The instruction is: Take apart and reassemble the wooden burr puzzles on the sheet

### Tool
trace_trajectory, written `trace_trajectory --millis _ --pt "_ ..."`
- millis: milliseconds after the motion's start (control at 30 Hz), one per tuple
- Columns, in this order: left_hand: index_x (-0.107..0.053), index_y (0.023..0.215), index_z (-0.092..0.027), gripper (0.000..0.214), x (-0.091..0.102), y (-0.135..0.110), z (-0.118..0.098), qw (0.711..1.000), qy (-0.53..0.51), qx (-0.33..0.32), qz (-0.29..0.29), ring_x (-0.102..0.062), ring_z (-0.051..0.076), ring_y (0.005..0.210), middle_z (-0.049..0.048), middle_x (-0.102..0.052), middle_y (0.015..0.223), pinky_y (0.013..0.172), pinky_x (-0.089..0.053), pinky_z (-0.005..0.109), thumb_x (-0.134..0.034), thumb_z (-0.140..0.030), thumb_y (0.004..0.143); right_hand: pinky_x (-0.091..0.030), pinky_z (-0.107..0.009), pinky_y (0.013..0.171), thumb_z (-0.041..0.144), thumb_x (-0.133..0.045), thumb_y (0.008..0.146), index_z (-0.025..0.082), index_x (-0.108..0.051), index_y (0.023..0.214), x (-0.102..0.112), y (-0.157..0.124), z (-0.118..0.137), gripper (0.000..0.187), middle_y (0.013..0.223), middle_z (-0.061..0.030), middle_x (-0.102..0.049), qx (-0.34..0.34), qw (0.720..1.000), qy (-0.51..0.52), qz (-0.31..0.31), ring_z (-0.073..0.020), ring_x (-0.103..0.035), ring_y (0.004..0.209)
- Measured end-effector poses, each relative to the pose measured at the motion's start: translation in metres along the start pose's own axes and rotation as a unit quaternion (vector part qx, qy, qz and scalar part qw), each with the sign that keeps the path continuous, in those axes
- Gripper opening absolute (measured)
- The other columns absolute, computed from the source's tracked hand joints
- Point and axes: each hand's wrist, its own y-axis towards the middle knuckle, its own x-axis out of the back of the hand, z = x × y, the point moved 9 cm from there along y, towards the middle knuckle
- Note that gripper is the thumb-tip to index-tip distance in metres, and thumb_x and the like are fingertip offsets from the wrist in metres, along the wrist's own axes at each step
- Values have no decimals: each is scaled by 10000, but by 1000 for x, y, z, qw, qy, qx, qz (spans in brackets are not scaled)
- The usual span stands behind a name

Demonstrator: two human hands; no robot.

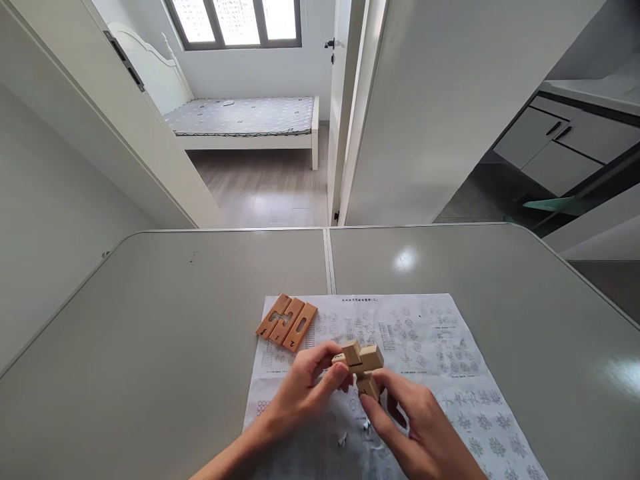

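Left hand and right hand both pinch the puzzle; light, stiff wood, likely loose-jointed; best gripped on flat block ends.

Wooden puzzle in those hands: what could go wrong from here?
1. The wooden puzzle is pinched only by fingertips of the left hand and right hand; its crossed blocks might slip apart and drop onto the instruction sheet.
2. The three loose pieces lie at the sheet's corner; a tug on the paper could shift them.
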Motion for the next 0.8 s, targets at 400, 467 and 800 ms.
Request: trace_trajectory --millis 400,467,800 --pt "-638 899 -190 178 0 -9 -26 943 285 -151 -84 -582 130 606 -1 -673 705 619 -464 229 -654 -348 979 -335 -261 555 525 -429 1065 233 -400 746 -14 -15 -29 434 649 47 -412 -81 994 70 -33 -132 -406 570" --pt "-640 904 -192 171 0 -12 -27 934 300 -172 -94 -596 131 613 3 -684 714 617 -476 226 -705 -343 952 -321 -266 560 563 -412 1058 230 -417 753 -18 -18 -34 451 650 48 -385 -103 991 82 -32 -135 -384 575" --pt "-657 1051 -227 154 -6 -25 -39 883 339 -300 -126 -686 183 672 44 -761 788 689 -553 317 -749 -282 941 -249 -277 556 654 -381 1026 233 -366 728 -20 -22 -42 516 678 42 -266 -159 982 103 -16 -141 -288 609"
